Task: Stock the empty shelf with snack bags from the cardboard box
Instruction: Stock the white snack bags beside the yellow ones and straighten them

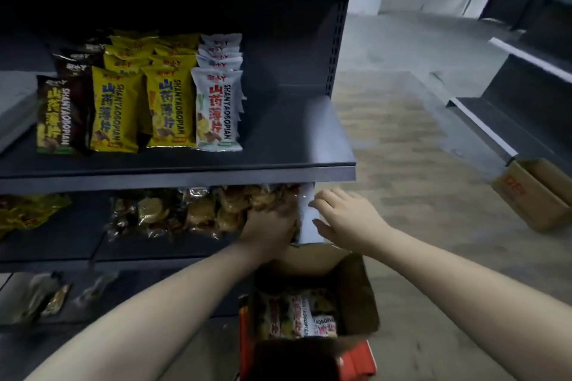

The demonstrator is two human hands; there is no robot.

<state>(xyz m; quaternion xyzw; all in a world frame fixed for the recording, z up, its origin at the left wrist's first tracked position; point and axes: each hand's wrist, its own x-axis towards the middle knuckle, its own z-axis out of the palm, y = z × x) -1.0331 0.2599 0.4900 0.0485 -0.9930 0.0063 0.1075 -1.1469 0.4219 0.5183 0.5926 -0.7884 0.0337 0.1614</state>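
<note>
Head view, looking down at the racking.

- An upper shelf (185, 176) is seen across the centre, with a middle shelf (55, 244) under it.
- The left hand (269, 227) is reached in at the 3 o'clock end of the middle shelf, its back turned to the camera. Its fingers are lost in shadow against the clear bags (201, 213). Whether they are curled round one cannot be told.
- The right hand (343, 216) is held just at 3 o'clock of the left hand. Its fingers (318, 199) are spread and fairly straight, and the tips are laid on a white bag (305, 219).
- The white bag is stood on edge between the two hands, at the shelf's end and touching the last clear bag.
- The clear bags, filled with brown snacks, are lined along the middle shelf from the left hand toward 9 o'clock. Yellow bags (28, 210) are lying at the far 9 o'clock end, apart from them.
- The cardboard box (359, 284) is open at 6 o'clock of the hands, below the shelf edge. More snack bags (294, 315) are seen lying inside it.
- On the upper shelf, four upright rows are noted from 9 toward 3 o'clock: brown (58, 114), yellow (117, 114), yellow again, then white (216, 108).
- A second box (538, 195) is set on the floor at 3 o'clock, well apart.
</note>
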